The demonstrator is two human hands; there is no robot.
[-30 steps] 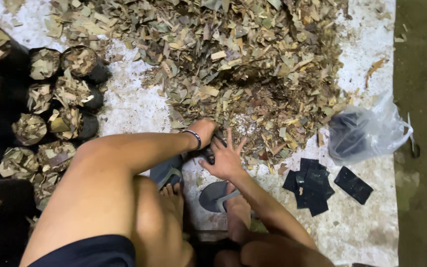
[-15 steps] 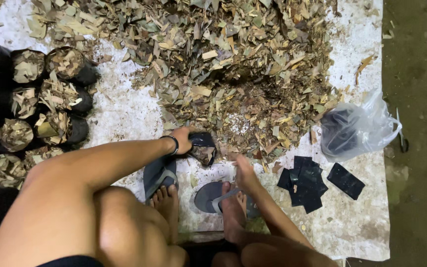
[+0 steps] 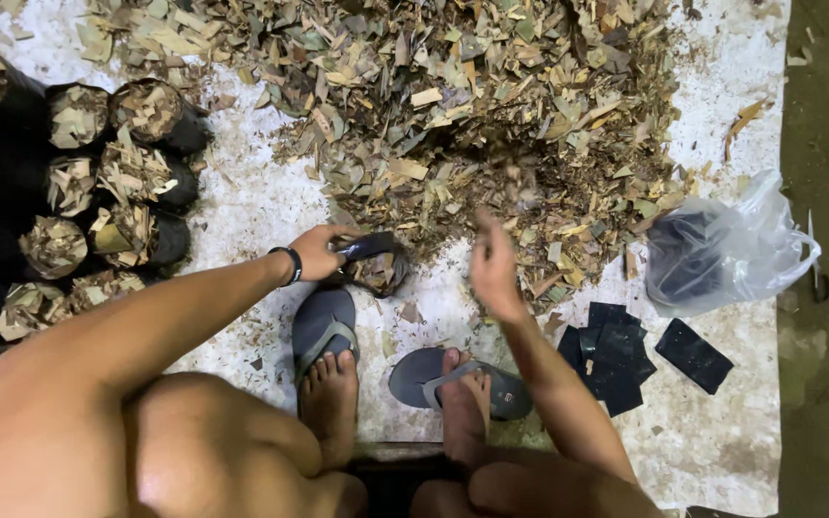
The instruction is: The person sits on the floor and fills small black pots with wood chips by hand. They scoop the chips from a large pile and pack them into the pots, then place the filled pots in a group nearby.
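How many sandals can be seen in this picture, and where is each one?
2. The left sandal lies on the white sheet under the left foot, below the left hand. The right sandal lies beside it under the right foot, below the right hand.

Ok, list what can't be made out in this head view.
- Right hand: motion-blurred, so whether it holds leaves is unclear.
- Small black bag in the left hand: how full it is, fingers and rim hide it.
- Clear plastic bag: dark contents unidentifiable through the film.
- Filled black bags: left ones cut off by the frame edge.
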